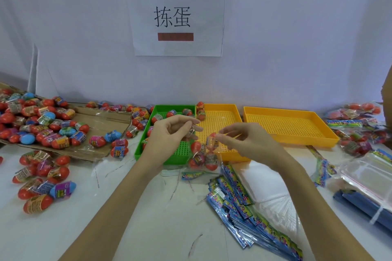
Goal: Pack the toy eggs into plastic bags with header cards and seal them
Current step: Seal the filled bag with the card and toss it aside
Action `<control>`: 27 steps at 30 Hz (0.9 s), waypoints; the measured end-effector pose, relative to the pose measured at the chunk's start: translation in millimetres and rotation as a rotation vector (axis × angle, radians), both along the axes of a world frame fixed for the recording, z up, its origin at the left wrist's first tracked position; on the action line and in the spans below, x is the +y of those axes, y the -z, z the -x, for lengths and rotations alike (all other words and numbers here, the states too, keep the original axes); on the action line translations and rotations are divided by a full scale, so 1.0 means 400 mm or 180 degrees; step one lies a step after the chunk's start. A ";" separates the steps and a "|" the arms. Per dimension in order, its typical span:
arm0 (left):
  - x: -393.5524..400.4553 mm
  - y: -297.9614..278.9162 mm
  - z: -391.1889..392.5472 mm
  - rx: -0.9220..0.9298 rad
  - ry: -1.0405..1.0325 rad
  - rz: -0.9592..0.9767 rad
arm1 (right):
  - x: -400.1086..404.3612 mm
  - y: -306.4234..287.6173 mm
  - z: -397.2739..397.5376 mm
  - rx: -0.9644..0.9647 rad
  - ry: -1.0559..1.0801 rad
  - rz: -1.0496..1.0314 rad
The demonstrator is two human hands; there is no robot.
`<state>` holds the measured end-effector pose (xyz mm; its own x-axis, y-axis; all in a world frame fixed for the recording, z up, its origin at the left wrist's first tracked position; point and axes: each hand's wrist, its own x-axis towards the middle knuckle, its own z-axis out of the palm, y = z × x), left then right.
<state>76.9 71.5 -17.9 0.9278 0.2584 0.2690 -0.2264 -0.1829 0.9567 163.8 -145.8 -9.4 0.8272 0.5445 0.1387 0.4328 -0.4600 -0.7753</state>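
Clear crinkly bag holds glossy oval eggs.

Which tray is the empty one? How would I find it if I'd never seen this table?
Look under the paper sign on the wall, where three trays sit side by side on the table. Go past the green tray and the middle yellow tray, which both have eggs, to the right yellow tray. It's the only one with nothing in it.
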 end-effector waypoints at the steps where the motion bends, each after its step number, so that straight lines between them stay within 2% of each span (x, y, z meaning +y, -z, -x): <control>1: 0.001 0.001 -0.001 -0.0014 0.0011 0.0010 | 0.009 0.008 0.003 0.0103 -0.0027 -0.0102; 4: 0.001 0.007 -0.003 -0.0020 0.0013 0.0061 | 0.015 0.022 0.005 0.0570 -0.0003 -0.0796; 8: 0.014 0.007 -0.003 0.0111 0.0290 0.0149 | 0.011 0.026 0.003 0.0911 0.0151 -0.1117; 12: 0.027 0.019 -0.006 0.0170 0.0417 0.0180 | 0.004 0.021 -0.001 0.0896 0.0189 -0.1103; 18: 0.024 0.024 -0.009 0.0239 0.0201 0.0710 | -0.005 0.011 -0.002 0.0836 0.0122 -0.1195; 27: 0.038 0.021 -0.008 0.0276 0.0087 0.0432 | -0.037 0.002 -0.019 0.0831 -0.0061 -0.1296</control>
<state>80.3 86.7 -26.2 0.9533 0.2613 0.1518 -0.1449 -0.0454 0.9884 171.4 -160.6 -10.2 0.8531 0.5045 0.1328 0.2051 -0.0904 -0.9746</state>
